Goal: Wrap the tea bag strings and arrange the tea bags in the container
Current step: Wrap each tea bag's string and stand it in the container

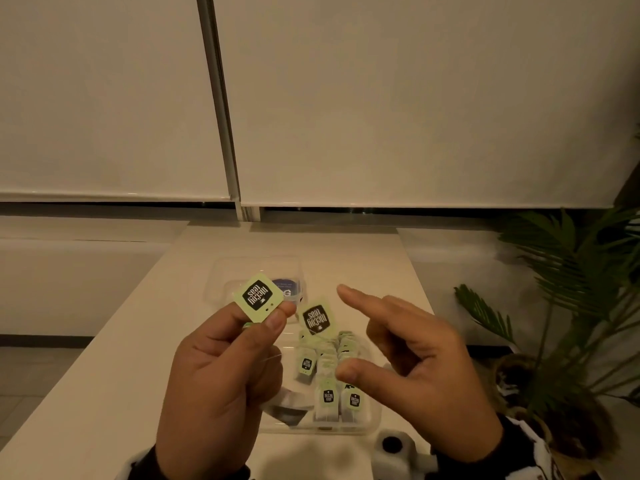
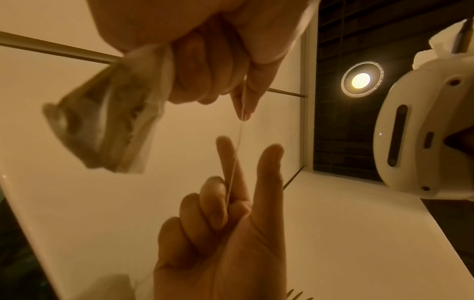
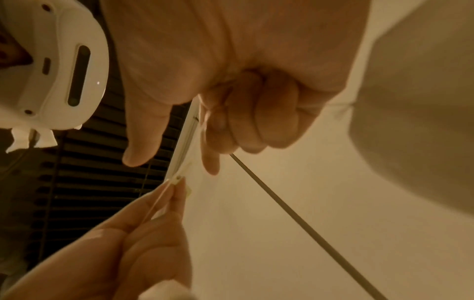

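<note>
My left hand [image 1: 280,315] pinches a green paper tag [image 1: 258,297] between thumb and forefinger. Its other fingers curl round the tea bag [image 2: 102,125], which hangs out of the fist in the left wrist view. A thin string [image 2: 237,154] runs taut from the left fingertips to my right hand [image 1: 346,330]. There it passes in beside the curled middle finger, while forefinger and thumb stick out. Below both hands sits a clear plastic container [image 1: 367,427] with several tagged tea bags [image 1: 325,396] standing in rows. A second green tag [image 1: 317,318] stands above them.
The container's open clear lid [image 1: 252,271] lies behind it, over a blue label. Everything rests on a narrow white table [image 1: 138,358]. A potted palm [image 1: 571,289] stands close on the right. White blinds hang behind the table.
</note>
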{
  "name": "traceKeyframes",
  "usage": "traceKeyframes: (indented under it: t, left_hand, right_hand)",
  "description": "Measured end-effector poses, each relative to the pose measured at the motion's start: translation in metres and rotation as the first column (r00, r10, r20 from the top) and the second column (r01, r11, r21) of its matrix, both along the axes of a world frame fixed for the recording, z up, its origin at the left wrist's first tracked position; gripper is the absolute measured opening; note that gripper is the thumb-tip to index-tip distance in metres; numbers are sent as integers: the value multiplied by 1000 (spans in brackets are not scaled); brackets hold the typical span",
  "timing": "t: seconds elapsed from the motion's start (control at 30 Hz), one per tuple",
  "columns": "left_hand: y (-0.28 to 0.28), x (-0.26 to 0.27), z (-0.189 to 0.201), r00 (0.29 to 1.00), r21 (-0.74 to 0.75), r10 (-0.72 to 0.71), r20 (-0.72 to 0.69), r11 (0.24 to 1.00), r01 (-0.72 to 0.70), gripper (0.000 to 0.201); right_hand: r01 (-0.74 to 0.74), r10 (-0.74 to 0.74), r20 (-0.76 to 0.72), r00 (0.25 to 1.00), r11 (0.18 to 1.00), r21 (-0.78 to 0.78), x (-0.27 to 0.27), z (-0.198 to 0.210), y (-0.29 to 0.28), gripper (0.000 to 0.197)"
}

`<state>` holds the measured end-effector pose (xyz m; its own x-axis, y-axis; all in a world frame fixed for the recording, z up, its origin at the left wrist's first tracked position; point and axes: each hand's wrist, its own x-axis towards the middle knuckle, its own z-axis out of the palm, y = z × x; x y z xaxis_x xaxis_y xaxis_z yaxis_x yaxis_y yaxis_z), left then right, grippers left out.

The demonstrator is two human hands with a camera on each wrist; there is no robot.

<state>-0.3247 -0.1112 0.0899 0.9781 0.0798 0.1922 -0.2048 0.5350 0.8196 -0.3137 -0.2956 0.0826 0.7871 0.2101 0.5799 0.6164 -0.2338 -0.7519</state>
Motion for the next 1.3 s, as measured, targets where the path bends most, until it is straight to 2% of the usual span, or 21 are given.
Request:
traceKeyframes:
  t: [0.07, 0.17, 0.33, 0.43, 0.5, 0.6, 0.73, 0.9, 1.0, 1.13, 1.23, 1.27, 1.3]
  left_hand:
    - [-3, -2, 2, 1000, 10, -10, 15, 1000, 10, 62]
    - [-7, -5, 4, 999, 23, -30, 21, 999, 30, 60]
    - [-9, -6, 6, 999, 14, -28, 22, 1000, 28, 62]
    - [-8, -6, 4, 998, 3, -43, 36, 999, 43, 59]
    - [-7, -5, 3, 995, 20, -56, 81, 998, 55, 50]
    - [-3, -4, 5, 993, 26, -14, 120, 1000, 11, 49]
    - [2, -2, 6, 992, 16, 22, 123, 1000, -24, 49]
    - [13, -2, 5, 991, 28, 15, 134, 999, -19, 48]
    - [21, -2, 6, 988, 9, 14, 156, 1000, -16, 44]
    - [30, 1, 3, 985, 9, 36, 170, 999, -38, 36]
    - [41, 5, 2, 988, 123, -21, 154, 992, 2, 49]
    - [45, 6, 2, 990, 239, -59, 129, 971, 27, 58]
    - [48, 8, 2, 990, 396, -101, 93, 916, 57, 65]
  right_hand:
    - [-109, 114, -117, 987, 993, 47, -3, 4, 2, 60]
    - [-288, 332, -293, 897, 940, 183, -4, 8, 9, 53]
    - [-233, 318, -240, 917, 917, 324, -6, 13, 19, 13]
    - [-178, 316, -266, 911, 881, 439, -4, 10, 22, 31]
    - [-120, 300, -308, 903, 864, 490, -1, 10, 22, 34]
    - [-67, 252, -335, 908, 876, 478, 3, 12, 16, 36]
    - [-64, 250, -315, 916, 863, 502, 4, 14, 12, 60]
    - [-84, 283, -276, 919, 822, 563, 3, 14, 12, 49]
    - [-80, 309, -296, 904, 802, 592, 3, 17, 12, 89]
    - [-85, 336, -322, 885, 797, 598, 0, 15, 11, 92]
    - [-132, 379, -291, 878, 778, 614, -1, 17, 12, 89]
    - [-158, 411, -271, 871, 755, 636, 1, 19, 12, 88]
    - [-182, 439, -257, 861, 737, 650, 2, 19, 12, 88]
